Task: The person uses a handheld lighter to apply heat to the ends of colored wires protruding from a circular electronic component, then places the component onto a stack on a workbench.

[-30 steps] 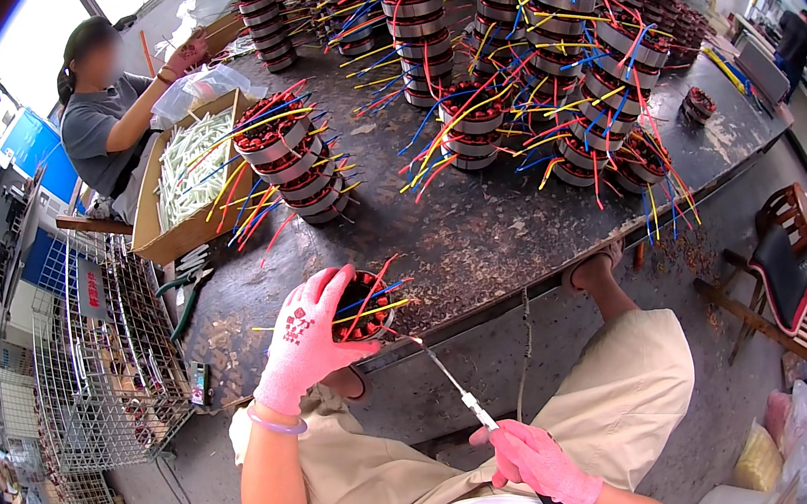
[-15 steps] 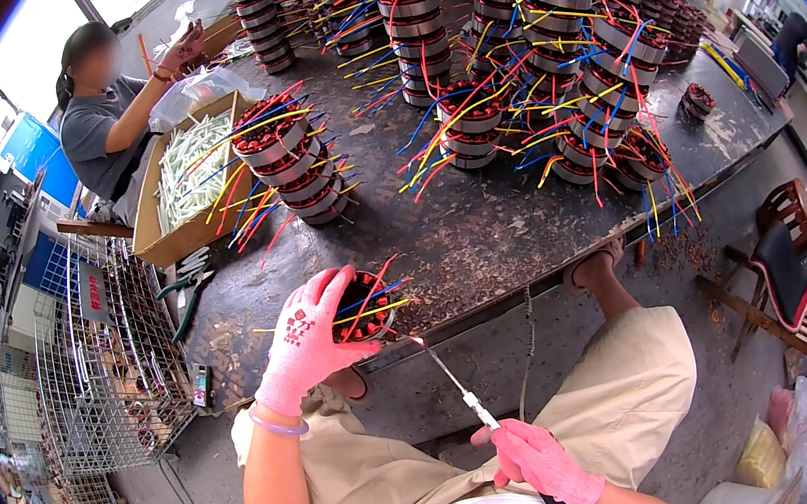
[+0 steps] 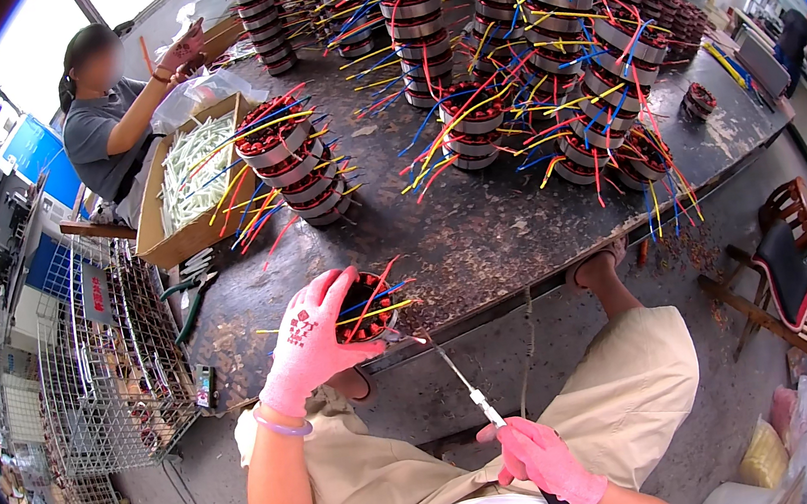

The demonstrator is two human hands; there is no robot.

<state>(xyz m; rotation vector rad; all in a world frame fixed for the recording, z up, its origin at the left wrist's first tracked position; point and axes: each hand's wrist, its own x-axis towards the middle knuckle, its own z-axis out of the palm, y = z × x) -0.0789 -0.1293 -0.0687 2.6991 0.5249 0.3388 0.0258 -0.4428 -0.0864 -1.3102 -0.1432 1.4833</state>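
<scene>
My left fingers (image 3: 330,289) clasp the ring (image 3: 369,325); my right fingers (image 3: 524,445) grip the tool (image 3: 479,396). I'd best hold both steady, keeping the tip (image 3: 421,339) off the long wires (image 3: 394,305).

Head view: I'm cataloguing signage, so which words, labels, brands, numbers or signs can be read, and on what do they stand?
Nothing is clear enough to quote.
Left pink glove: dark red printed emblem with small marks below it, too small to read.
Sign on the wire mesh: reddish lettering, too small and blurred to read.
Co-worker's glove: reddish mark, too small to make out.
</scene>
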